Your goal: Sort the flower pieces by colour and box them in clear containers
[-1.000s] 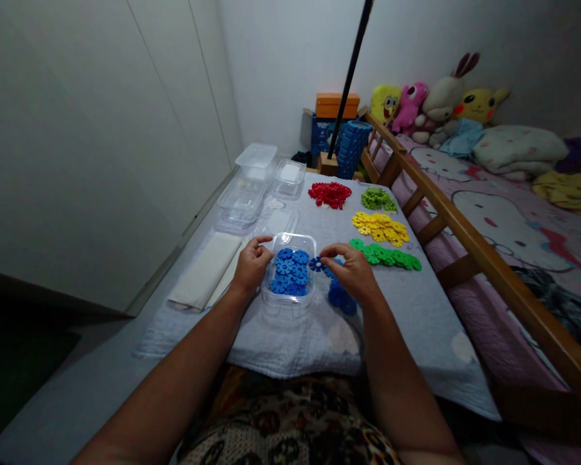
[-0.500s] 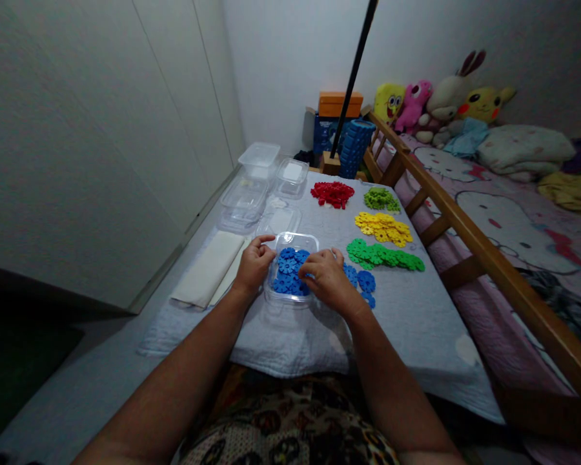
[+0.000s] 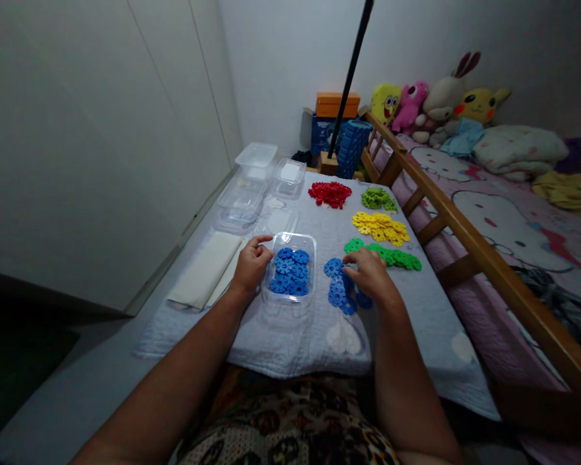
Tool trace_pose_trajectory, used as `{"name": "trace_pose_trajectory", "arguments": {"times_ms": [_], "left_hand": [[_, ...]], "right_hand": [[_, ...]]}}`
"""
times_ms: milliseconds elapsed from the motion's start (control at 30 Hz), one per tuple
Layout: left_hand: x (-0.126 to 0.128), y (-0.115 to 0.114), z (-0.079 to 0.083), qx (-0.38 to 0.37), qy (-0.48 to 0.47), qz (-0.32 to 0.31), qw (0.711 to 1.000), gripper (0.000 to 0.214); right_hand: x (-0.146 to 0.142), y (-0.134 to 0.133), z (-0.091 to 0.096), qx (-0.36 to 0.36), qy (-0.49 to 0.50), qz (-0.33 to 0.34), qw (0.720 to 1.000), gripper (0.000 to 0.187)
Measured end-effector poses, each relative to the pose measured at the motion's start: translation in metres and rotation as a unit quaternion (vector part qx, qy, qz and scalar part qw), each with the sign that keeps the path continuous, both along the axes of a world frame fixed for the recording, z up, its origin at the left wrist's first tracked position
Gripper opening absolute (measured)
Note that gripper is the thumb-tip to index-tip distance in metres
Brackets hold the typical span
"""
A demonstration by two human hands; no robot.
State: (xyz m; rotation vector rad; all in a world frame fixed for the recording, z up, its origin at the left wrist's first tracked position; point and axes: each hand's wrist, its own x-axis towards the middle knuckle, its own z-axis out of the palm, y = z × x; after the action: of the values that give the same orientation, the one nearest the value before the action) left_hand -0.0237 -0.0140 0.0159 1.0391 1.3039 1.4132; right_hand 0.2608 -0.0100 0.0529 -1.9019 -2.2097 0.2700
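A clear plastic container stands near the front of the cloth-covered table, with several blue flower-shaped plastic pieces lying in it. Its left rim is held by my left hand, the index finger stretched over the edge and the others curled. Right of the container, more blue flower pieces lie loosely overlapping on the cloth. My right hand is over this pile, fingers bent, thumb and index fingertips slightly apart beside a blue piece. Nothing shows between them; the palm side is hidden.
Green, yellow, light green and red pieces lie in piles farther back. Clear containers and a lid stand at back left, near a folded cloth. A wooden bed rail borders the right.
My right hand has moved right, from above the container to the loose blue pieces. My left hand stays at the container's left rim.
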Motion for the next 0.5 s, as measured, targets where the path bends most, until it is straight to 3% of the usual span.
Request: {"name": "trace_pose_trajectory", "arguments": {"times_ms": [200,500], "left_hand": [[-0.001,0.0,-0.001,0.002,0.008,0.003,1.0,0.044],[-0.001,0.001,-0.003,0.004,0.006,0.001,1.0,0.043]], "right_hand": [[-0.003,-0.008,-0.009,-0.027,-0.023,0.042,0.998,0.013],[-0.01,-0.007,-0.013,-0.042,-0.011,0.054,0.998,0.008]]}}
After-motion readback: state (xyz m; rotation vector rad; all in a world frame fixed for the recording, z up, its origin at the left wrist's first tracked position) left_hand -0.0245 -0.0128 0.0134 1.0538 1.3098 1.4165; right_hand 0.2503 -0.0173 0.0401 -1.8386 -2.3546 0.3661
